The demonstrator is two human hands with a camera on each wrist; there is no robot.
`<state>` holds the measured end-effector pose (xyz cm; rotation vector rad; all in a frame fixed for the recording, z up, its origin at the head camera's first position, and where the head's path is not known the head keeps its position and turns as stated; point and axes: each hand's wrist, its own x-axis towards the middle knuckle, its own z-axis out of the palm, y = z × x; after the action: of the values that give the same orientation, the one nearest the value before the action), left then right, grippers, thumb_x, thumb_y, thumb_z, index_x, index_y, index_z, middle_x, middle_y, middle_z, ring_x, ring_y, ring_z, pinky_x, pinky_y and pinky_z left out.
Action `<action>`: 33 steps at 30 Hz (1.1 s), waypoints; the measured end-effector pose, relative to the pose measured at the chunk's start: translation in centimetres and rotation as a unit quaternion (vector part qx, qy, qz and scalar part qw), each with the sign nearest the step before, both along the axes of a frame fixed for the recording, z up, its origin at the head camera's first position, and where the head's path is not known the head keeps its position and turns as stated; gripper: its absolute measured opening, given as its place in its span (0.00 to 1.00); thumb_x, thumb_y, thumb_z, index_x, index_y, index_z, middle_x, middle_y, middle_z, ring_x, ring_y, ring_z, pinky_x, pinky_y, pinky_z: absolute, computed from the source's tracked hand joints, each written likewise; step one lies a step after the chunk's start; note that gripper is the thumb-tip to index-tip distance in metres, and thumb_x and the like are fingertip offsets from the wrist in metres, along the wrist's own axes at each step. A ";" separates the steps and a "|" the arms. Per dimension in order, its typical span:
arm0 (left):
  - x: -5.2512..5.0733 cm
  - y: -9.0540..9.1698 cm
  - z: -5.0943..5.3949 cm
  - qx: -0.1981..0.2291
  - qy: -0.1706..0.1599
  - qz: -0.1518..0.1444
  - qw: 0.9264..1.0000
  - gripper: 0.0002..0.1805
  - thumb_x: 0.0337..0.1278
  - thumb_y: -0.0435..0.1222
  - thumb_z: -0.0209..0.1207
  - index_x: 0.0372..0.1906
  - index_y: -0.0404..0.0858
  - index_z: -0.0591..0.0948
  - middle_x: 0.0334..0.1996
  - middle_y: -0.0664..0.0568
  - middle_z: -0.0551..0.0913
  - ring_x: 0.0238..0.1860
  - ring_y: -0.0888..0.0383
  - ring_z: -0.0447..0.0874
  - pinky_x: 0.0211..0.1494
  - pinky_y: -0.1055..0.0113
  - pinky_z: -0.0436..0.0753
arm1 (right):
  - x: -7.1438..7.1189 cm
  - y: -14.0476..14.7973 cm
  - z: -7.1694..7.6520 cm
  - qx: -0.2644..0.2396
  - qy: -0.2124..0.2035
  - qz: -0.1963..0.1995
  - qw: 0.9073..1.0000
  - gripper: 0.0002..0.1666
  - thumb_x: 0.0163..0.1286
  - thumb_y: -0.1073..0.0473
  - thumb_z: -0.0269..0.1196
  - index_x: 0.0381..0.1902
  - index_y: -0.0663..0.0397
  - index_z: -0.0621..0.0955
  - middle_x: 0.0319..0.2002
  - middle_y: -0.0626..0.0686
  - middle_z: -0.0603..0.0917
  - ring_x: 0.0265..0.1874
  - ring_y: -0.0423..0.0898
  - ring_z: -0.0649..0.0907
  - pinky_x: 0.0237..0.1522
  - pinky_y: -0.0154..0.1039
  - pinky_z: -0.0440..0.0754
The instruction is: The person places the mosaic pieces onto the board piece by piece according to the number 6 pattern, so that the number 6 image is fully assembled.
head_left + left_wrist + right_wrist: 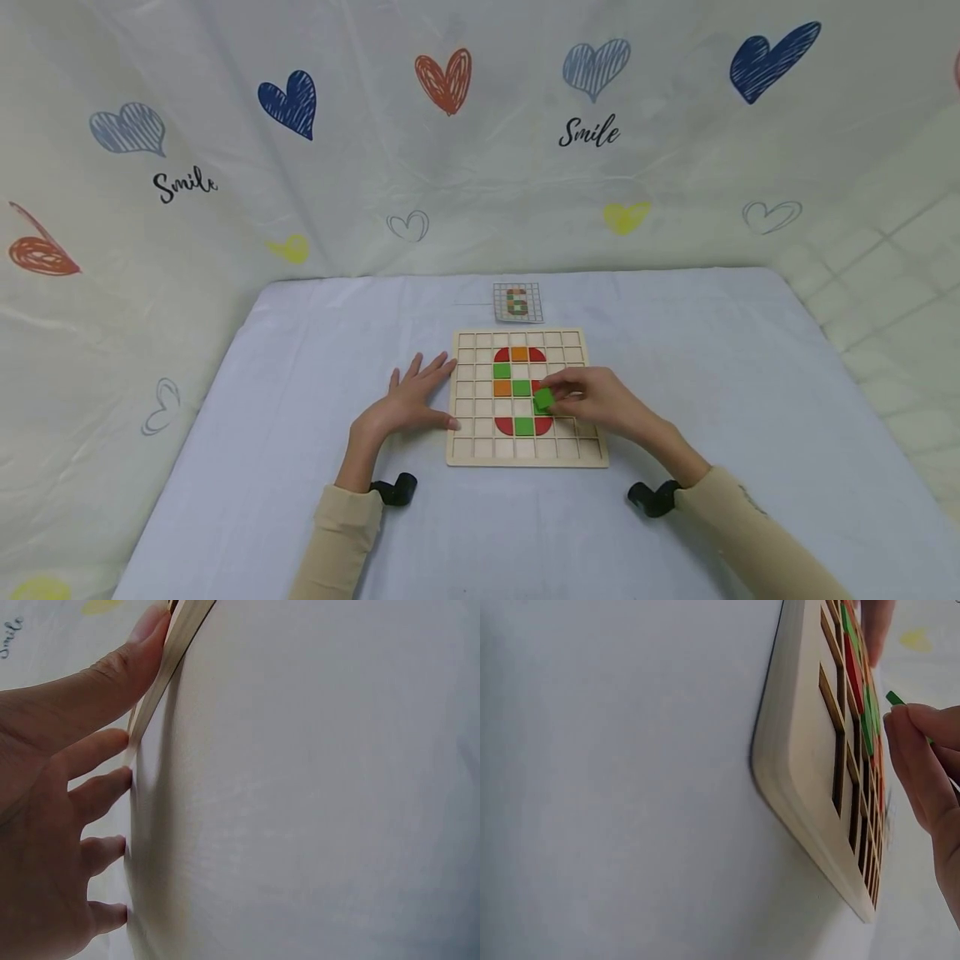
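Observation:
A wooden grid board (472,459) lies flat, with red, orange and green tiles set in several of its squares. My right hand (603,400) pinches a small green square tile (543,399) between thumb and fingers. The tile is tilted above the right part of the pattern, partly covering another green tile. In the right wrist view a thin edge of the held tile (894,698) shows off the board's surface. My left hand (408,402) spreads its fingers along the board's left edge, thumb at the lower left. The left wrist view shows that thumb (120,671) against the board's side.
A small printed card (517,302) with a coloured grid pattern lies just behind the board. White cloth (300,333) covers the table, and a curtain with hearts (442,79) hangs behind it. Black wrist-worn devices (397,490) sit at both cuffs.

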<state>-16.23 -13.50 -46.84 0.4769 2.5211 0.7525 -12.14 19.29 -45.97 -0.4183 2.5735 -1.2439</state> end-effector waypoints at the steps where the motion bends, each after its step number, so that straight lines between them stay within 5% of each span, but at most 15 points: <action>1: 0.0 0.0 0.0 0.000 0.001 0.000 1.000 0.57 0.50 0.49 0.77 0.83 0.48 0.57 0.84 0.52 0.48 0.84 0.41 0.29 0.80 0.34 0.29 | 0.0 -0.2 0.0 0.000 0.003 0.001 1.000 0.19 0.65 0.66 0.71 0.54 0.59 0.87 0.45 0.52 0.88 0.42 0.46 0.84 0.50 0.39 0.88; 33: -0.3 0.1 -0.4 -0.009 -0.003 0.006 1.000 0.58 0.49 0.49 0.77 0.83 0.50 0.57 0.85 0.53 0.48 0.84 0.42 0.28 0.81 0.34 0.29 | -0.8 -5.0 -0.7 0.019 0.002 -0.002 1.000 0.16 0.63 0.63 0.73 0.49 0.60 0.89 0.38 0.49 0.89 0.35 0.40 0.84 0.41 0.31 0.84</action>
<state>-16.48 -13.39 -47.20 0.4529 2.5240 0.7352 -12.96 14.31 -46.62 -0.4080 2.5990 -1.1950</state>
